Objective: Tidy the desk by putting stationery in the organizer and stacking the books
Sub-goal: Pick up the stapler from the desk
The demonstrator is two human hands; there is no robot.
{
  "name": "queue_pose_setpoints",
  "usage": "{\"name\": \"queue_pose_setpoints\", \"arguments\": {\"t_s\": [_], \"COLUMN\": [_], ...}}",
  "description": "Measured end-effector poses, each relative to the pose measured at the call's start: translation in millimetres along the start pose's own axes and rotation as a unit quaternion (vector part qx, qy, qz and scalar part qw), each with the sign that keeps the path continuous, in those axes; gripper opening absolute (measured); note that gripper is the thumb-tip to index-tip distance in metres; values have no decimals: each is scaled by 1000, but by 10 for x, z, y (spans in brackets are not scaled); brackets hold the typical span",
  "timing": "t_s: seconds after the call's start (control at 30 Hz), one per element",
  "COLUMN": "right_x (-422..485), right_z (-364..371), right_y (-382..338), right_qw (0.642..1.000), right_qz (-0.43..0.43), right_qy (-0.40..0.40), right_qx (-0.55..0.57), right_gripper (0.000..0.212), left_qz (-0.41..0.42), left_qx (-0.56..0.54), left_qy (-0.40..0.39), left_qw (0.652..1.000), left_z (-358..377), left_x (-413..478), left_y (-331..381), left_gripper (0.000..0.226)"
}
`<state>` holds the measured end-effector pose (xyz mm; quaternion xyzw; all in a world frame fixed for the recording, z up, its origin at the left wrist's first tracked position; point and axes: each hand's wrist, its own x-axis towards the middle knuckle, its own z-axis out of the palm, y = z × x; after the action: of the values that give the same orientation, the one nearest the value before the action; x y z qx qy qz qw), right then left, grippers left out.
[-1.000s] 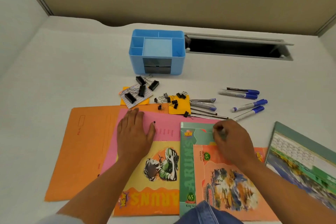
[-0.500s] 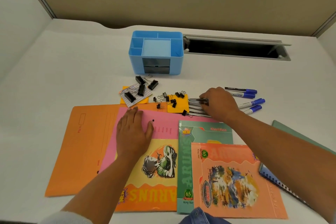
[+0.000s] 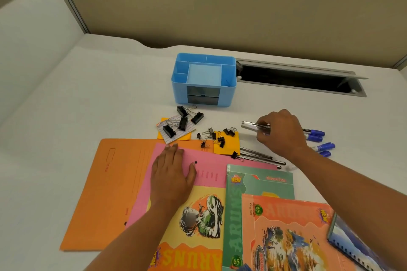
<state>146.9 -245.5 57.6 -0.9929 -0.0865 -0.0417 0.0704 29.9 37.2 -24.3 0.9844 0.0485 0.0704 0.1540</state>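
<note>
The right hand (image 3: 282, 133) hides half the stapler (image 3: 251, 126) and blue markers (image 3: 317, 135)

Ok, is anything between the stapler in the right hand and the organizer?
Nothing visible. The right hand holds the stapler nearer the camera and to the right of the organizer; only bare desk lies between them. The binder clips sit left of that path.

Light was bright & even; shadows on the white desk (image 3: 66, 116) were faint, soft. Wide-angle lens bowed the partition (image 3: 242, 13) twd frame edges; spiral notebook (image 3: 356, 246) at btm right was blurred.
</note>
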Motion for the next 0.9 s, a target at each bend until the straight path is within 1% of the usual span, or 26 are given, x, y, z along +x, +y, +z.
{"name": "queue_pose_setpoints", "arguments": {"t_s": [0.17, 0.27, 0.37, 0.53, 0.77, 0.9], "right_x": [481, 811, 1128, 1474, 1698, 1693], "right_z": [-325, -433, -460, -385, -255, -218], "right_y": [-248, -479, -712, -963, -988, -979], "right_qw": [995, 990, 988, 984, 983, 984], "right_qz": [-28, -60, -102, -166, -175, -175], "right_qy": [78, 95, 78, 20, 1, 0], "right_qx": [60, 91, 90, 69, 45, 42], "right_gripper": [20, 23, 25, 24, 21, 24], "left_qz": [-4, -3, 0, 1, -1, 0], "left_qx": [0, -6, -5, -1, 4, 4], "left_qy": [-1, 4, 8, 6, 5, 5], "left_qw": [1000, 1000, 1000, 1000, 1000, 1000], "left_z": [0, 2, 3, 13, 31, 34], "left_x": [7, 8, 11, 4, 18, 18], "left_y": [3, 12, 11, 2, 2, -3], "left_gripper": [56, 55, 55, 54, 54, 54]}}
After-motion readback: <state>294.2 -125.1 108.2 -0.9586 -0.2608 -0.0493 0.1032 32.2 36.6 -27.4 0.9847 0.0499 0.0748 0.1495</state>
